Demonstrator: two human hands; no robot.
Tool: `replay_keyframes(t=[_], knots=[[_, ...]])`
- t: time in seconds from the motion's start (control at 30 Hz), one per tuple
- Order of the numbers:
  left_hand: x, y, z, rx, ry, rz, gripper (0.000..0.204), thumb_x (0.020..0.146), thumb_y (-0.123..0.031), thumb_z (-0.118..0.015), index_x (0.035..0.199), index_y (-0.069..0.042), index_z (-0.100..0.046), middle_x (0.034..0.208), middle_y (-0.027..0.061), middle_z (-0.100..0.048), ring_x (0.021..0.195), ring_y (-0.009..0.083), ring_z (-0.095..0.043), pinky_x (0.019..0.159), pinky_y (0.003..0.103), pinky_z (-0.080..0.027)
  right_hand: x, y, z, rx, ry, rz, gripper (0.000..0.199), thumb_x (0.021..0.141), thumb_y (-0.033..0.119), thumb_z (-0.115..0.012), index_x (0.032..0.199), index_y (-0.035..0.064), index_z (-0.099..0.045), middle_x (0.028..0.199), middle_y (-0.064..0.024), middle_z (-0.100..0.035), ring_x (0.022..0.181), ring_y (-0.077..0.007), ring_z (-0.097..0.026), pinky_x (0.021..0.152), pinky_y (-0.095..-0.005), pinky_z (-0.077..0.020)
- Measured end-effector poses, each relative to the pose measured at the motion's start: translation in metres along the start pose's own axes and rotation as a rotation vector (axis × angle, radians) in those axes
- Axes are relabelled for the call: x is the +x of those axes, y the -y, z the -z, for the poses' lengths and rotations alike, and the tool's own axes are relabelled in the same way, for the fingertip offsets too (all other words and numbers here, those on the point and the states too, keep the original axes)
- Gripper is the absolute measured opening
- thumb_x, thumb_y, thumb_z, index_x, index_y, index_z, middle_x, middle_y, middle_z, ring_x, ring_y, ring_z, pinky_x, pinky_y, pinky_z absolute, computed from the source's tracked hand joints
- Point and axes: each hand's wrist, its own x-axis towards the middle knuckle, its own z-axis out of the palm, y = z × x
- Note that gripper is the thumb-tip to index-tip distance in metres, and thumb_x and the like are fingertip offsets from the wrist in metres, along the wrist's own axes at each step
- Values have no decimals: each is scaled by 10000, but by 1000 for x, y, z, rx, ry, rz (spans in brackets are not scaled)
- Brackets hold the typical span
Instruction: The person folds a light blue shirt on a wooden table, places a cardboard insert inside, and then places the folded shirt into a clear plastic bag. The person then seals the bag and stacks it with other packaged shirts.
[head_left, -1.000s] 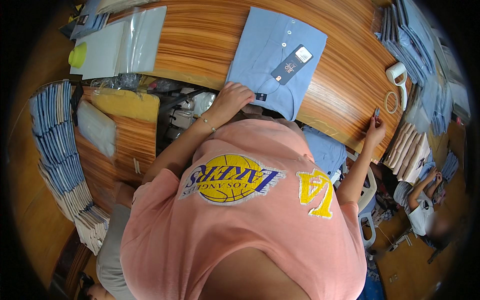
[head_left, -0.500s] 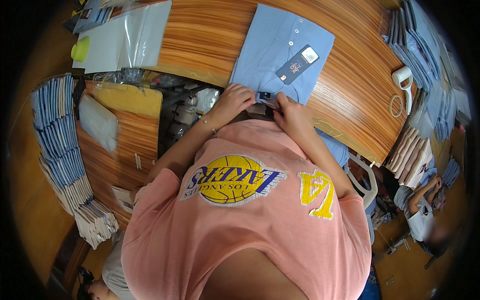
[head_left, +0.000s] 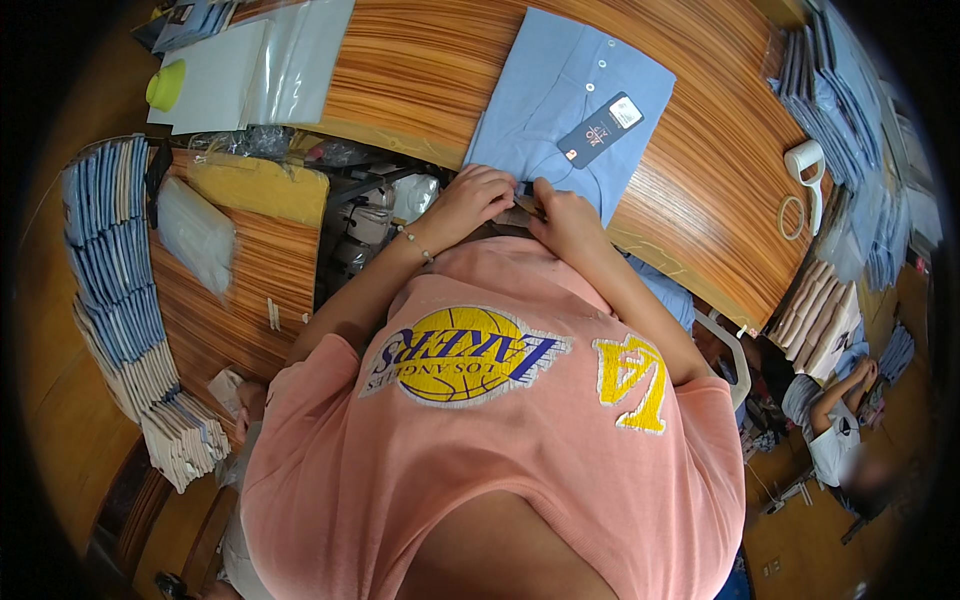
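A folded light blue button-up shirt [head_left: 560, 110] lies on the wood-grain table, its near end at the table's front edge. A dark hang tag [head_left: 600, 130] on a thin string rests on its front. My left hand [head_left: 478, 198] is closed, fingertips pinching the near end of the shirt, seemingly at the collar. Opposite it, my right hand [head_left: 572, 222] is also closed on that end, thumb and fingers bent inward. The fingertips of both hands almost meet, and they hide most of the collar. Between them a small dark patch shows.
Stacks of folded shirts stand at left [head_left: 110, 240] and right [head_left: 830, 110]. Clear plastic bags [head_left: 290, 75] lie at upper left, beside a yellow-green roll [head_left: 166, 86]. A white tape dispenser [head_left: 806, 165] and a tape ring [head_left: 792, 218] sit at right. Another person [head_left: 835, 440] is at lower right.
My right hand has turned inward and closed nearer to my left. The dark label and clear strip between the hands are now mostly covered. The shirt appears slightly farther right in view.
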Motion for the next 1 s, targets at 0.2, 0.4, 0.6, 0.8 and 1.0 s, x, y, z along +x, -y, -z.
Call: replay_keyframes(t=[0.2,0.4,0.6,0.8,1.0], knots=[[1,-1,0,8,3,-5,104,767,-86,-634,778,-35,-545,1024,80,-601,978,268,-534,862,360,-398,2,-5,-4,155,-9,-64,265,689,136,-659,867,1,-517,696,-207,-619,672,-385,-614,614,-446,-486],[1,1,-1,22,-1,-20,112,750,-75,-636,774,-36,-534,1013,81,-603,969,270,-537,859,362,-399,2,-9,-6,265,-15,-114,262,667,141,-673,825,-11,-529,691,-222,-607,667,-385,-610,613,-430,-477],[2,2,-2,24,-13,-30,99,770,-90,-610,779,-30,-532,980,76,-594,947,266,-532,851,356,-395,4,-13,-9,338,-9,-129,252,658,131,-671,800,-17,-525,679,-219,-602,657,-373,-610,607,-411,-475],[2,2,-2,31,-12,-35,96,783,-99,-599,776,-28,-534,969,73,-589,937,261,-530,849,351,-395,4,-15,-9,356,-8,-127,265,650,135,-681,795,-19,-522,671,-212,-600,639,-363,-608,596,-404,-472],[2,2,-2,30,-6,-23,102,768,-83,-617,772,-31,-530,993,75,-599,948,266,-537,852,355,-399,4,-16,-10,391,-18,-116,268,649,134,-682,801,-18,-521,664,-213,-589,636,-371,-597,589,-408,-463]])
